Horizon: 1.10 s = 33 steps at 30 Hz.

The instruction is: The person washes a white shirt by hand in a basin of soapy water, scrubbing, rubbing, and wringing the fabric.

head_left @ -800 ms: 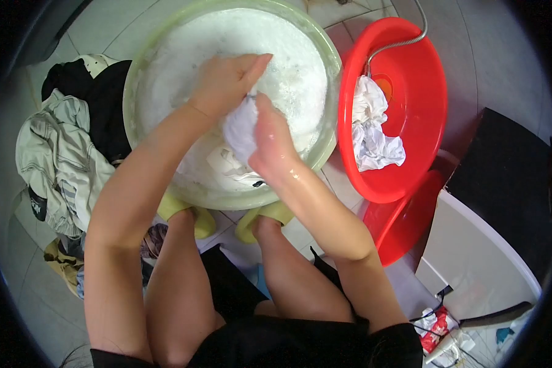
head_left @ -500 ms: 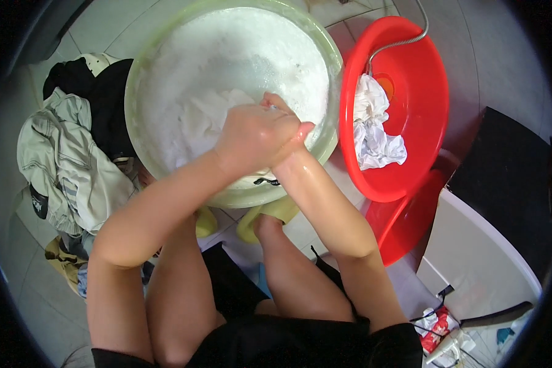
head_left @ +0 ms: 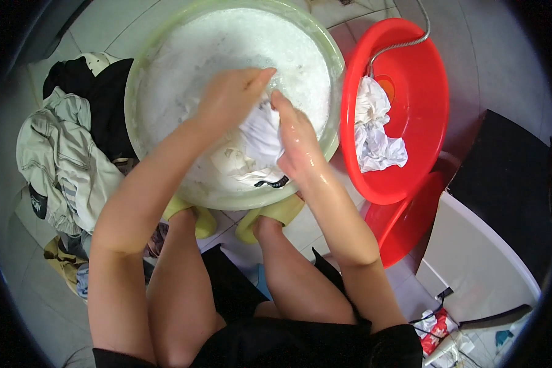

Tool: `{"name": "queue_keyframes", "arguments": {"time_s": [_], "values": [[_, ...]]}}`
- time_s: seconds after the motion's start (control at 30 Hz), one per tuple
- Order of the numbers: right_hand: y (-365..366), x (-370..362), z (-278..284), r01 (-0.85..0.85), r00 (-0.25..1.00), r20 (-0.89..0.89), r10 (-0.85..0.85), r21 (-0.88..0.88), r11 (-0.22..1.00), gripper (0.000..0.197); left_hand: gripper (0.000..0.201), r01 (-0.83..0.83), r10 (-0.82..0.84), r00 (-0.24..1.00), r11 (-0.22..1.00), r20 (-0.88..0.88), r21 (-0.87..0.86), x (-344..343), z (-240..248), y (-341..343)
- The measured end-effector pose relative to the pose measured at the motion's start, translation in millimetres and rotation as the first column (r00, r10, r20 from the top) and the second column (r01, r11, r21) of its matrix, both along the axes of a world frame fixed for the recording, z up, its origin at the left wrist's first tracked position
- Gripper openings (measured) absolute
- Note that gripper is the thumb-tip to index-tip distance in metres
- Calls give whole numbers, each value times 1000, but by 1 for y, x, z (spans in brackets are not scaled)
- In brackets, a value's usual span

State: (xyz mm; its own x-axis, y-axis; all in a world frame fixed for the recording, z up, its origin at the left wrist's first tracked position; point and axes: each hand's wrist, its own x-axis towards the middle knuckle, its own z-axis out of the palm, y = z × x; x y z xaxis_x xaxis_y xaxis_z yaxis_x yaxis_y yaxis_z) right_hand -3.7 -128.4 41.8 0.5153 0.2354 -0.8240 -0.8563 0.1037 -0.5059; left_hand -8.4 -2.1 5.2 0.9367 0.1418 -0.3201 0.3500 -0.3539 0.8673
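Note:
Over the foamy water, a wet white garment [head_left: 262, 138] stretches between my two hands. My left hand [head_left: 232, 98] is curled at the garment's upper left, slightly blurred, its fingertips pointing right. On the other side, my right hand [head_left: 297, 138] grips the garment's right edge, thumb up, skin wet and shiny. Below them, an off-white cloth with a black strip [head_left: 272, 182] lies against the near wall of the large pale green tub [head_left: 335, 73]. Suds cover most of the water, and the cloth's submerged part is hidden.
Right of the tub, a red basin [head_left: 428, 116] holds white cloths [head_left: 377, 144] and a metal hose [head_left: 405, 43]. Another red basin [head_left: 405, 236] sits beneath it. Light-coloured clothes [head_left: 67, 159] and black clothes [head_left: 107, 104] are piled at left. My feet wear yellow-green slippers [head_left: 248, 227].
My hands were clasped together over the tub. Now they are apart, the left one farther up and left, with the white garment showing between them.

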Motion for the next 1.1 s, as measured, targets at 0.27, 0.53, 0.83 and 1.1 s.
{"name": "queue_keyframes", "arguments": {"time_s": [0.27,0.53,0.83,1.1], "values": [[-54,39,4,-381,864,340,371,-37,924,31,28,232,-241,970,950,-18,-211,-17,3,45],[-47,29,-84,-364,695,466,547,-429,827,30,31,-10,-50,979,956,-196,-294,-17,-50,27],[-7,23,-62,-108,858,466,215,-246,963,23,30,-99,98,950,995,295,-13,-26,-34,2],[26,-2,-17,154,986,31,-162,180,971,38,16,119,-404,654,890,639,440,-17,2,-8]]}}
